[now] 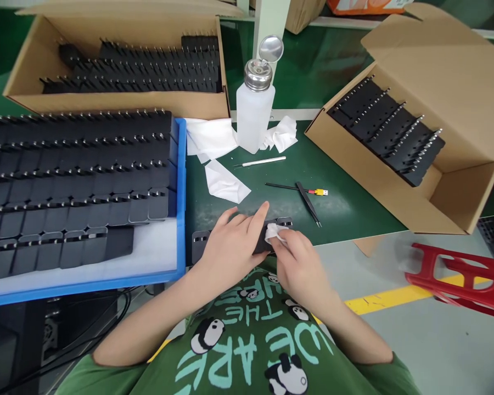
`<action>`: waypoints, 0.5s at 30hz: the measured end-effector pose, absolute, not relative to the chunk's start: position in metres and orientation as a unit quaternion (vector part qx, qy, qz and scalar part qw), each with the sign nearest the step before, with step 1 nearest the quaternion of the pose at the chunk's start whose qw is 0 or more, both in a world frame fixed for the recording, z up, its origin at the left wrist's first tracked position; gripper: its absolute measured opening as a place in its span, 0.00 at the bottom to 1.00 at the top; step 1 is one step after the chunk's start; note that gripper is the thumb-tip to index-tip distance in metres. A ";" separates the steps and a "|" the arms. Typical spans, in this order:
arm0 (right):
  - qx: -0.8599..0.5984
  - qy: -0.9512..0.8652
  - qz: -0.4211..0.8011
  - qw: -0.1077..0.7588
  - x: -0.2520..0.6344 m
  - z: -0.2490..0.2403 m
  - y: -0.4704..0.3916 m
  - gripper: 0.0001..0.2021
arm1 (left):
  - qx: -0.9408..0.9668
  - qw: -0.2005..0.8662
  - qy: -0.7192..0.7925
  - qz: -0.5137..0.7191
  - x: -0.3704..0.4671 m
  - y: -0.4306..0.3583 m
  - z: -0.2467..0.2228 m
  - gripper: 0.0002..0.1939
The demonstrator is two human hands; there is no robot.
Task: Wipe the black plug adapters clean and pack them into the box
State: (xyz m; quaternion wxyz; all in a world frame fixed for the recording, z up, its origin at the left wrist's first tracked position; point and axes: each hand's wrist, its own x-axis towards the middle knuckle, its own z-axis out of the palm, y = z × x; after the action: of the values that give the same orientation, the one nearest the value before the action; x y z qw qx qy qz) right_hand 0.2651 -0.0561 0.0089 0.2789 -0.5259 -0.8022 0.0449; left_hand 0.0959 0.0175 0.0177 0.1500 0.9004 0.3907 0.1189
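Note:
My left hand lies flat over a black flat part at the near edge of the green table, pressing and gripping it. Small metal-rimmed tabs of the part show at its left end and at its right end. My right hand pinches a small folded white wipe against the part's right portion. Most of the part is hidden under both hands.
A blue tray holding rows of black parts sits at left. Open cardboard boxes of the same parts stand at back left and right. A white dispenser bottle, loose wipes, a white stick, tweezers and a red stool are nearby.

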 end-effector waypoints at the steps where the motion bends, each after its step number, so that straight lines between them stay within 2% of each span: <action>1: -0.512 -0.811 0.075 0.274 0.266 0.012 -0.057 0.12 | 0.901 0.152 0.390 0.118 0.095 0.018 0.020 0.45; 4: -0.483 -0.792 0.187 0.324 0.281 0.026 -0.063 0.13 | 0.895 0.175 0.393 0.117 0.076 0.018 0.033 0.50; 7: -0.551 -0.727 0.121 0.392 0.298 0.026 -0.067 0.19 | 0.865 0.204 0.434 0.150 0.035 0.015 0.043 0.54; 12: -0.568 -0.776 0.013 0.275 0.289 0.003 -0.064 0.16 | 0.827 0.262 0.480 0.134 -0.019 0.005 0.025 0.52; 15: -0.519 -0.815 0.010 0.257 0.267 0.000 -0.058 0.12 | 0.826 0.274 0.477 0.123 -0.022 0.004 0.011 0.53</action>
State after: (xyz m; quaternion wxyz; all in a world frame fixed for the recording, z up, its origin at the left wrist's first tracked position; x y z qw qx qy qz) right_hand 0.2672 -0.0582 -0.0003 0.2572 -0.5185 -0.8154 0.0105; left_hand -0.0218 0.0042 0.0112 0.2740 0.8262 0.4767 0.1228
